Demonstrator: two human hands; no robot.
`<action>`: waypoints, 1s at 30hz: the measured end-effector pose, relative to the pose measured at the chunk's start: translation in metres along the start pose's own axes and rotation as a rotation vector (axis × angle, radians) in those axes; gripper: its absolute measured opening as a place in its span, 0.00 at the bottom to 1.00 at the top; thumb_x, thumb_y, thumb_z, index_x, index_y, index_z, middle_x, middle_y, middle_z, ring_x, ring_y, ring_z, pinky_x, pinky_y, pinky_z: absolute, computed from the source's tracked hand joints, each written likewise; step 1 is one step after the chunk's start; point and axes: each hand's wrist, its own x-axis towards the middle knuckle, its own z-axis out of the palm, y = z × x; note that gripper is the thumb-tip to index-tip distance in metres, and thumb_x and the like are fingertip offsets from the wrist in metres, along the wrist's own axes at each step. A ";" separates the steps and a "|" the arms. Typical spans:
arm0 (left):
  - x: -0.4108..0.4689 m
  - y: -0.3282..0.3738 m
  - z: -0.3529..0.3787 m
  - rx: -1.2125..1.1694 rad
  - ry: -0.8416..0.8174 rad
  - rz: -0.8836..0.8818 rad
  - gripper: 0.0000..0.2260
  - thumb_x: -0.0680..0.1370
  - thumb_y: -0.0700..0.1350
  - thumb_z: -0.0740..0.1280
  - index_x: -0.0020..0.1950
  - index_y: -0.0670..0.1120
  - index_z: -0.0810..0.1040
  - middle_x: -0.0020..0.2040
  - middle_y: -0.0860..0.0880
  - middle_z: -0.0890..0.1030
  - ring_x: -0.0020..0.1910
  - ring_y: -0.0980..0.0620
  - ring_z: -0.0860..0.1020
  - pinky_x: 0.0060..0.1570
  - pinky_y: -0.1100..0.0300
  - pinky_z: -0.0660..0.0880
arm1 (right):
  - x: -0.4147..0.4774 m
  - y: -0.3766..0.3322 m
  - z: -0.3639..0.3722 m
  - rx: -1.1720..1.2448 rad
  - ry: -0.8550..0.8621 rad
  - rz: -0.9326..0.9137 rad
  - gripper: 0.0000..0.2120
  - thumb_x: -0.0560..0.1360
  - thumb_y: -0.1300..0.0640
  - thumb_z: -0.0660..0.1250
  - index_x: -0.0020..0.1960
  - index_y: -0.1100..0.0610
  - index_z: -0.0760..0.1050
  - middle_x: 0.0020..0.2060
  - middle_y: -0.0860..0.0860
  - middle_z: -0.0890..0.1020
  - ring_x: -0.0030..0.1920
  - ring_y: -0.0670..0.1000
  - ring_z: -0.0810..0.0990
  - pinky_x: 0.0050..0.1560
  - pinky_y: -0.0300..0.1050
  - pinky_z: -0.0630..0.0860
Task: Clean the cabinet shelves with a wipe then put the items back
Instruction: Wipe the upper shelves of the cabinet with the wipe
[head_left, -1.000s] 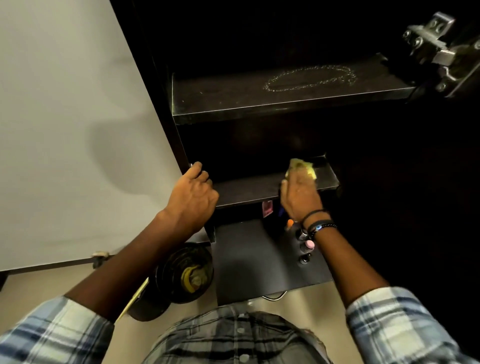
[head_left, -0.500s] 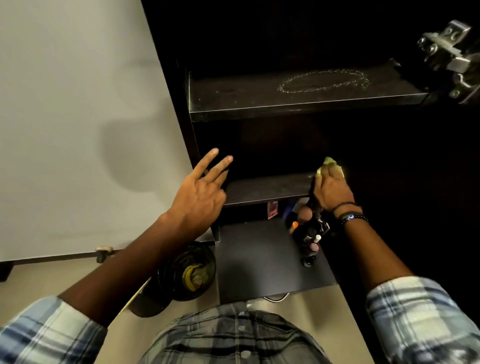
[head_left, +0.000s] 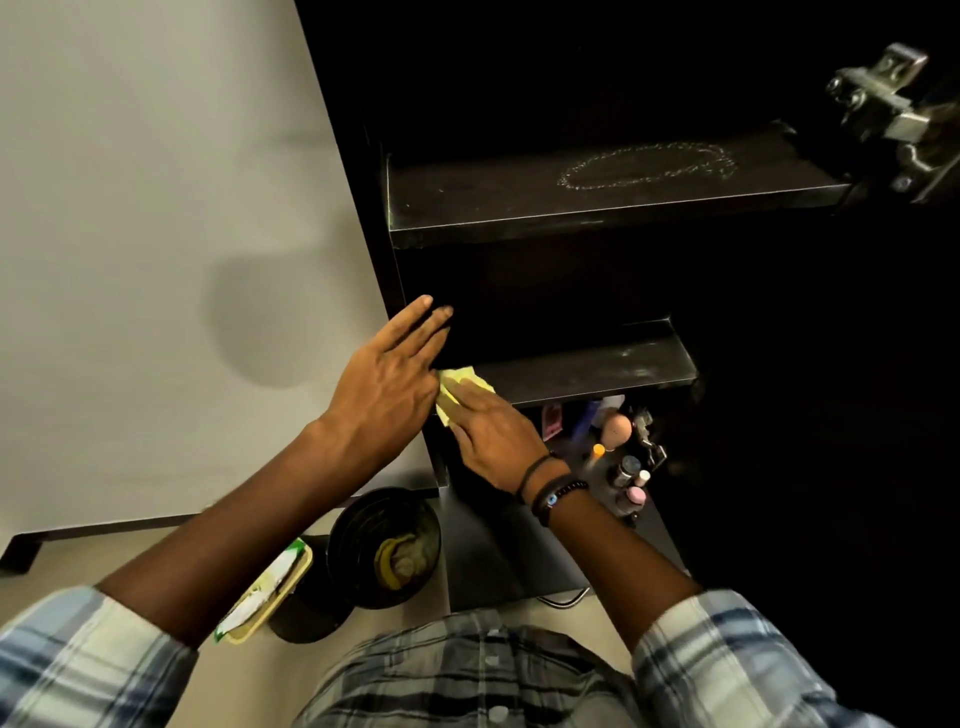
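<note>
Pressing a crumpled yellow wipe (head_left: 464, 376) onto the left end of the smooth dark lower shelf (head_left: 597, 369), the right hand (head_left: 493, 441) lies flat and uncurled, while the left hand (head_left: 387, 384), straight-fingered and holding nothing, lies just beside it at the cabinet (head_left: 371, 171) edge.

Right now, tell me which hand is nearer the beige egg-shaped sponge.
Right. The right hand lies just left of the sponge; the left hand is farther left, beyond the wipe.
</note>
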 end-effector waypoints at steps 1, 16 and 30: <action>-0.001 0.001 -0.001 -0.009 0.002 0.002 0.21 0.83 0.48 0.45 0.74 0.42 0.54 0.77 0.42 0.44 0.75 0.46 0.37 0.73 0.46 0.34 | -0.015 0.005 -0.005 0.008 0.034 -0.015 0.21 0.76 0.60 0.59 0.69 0.59 0.69 0.69 0.56 0.71 0.69 0.55 0.69 0.73 0.45 0.59; -0.004 0.005 -0.021 -0.157 0.060 0.040 0.21 0.81 0.47 0.51 0.75 0.46 0.60 0.77 0.43 0.53 0.77 0.46 0.45 0.73 0.47 0.36 | -0.027 0.091 -0.065 -0.040 0.167 0.525 0.13 0.72 0.69 0.61 0.51 0.60 0.80 0.48 0.60 0.83 0.50 0.59 0.80 0.51 0.45 0.75; -0.006 -0.034 -0.081 -0.426 0.632 -0.048 0.22 0.73 0.42 0.60 0.67 0.43 0.73 0.68 0.42 0.73 0.69 0.43 0.69 0.68 0.47 0.66 | -0.025 0.037 -0.262 -0.116 0.882 0.307 0.11 0.75 0.63 0.65 0.56 0.60 0.79 0.54 0.55 0.82 0.55 0.52 0.80 0.57 0.44 0.76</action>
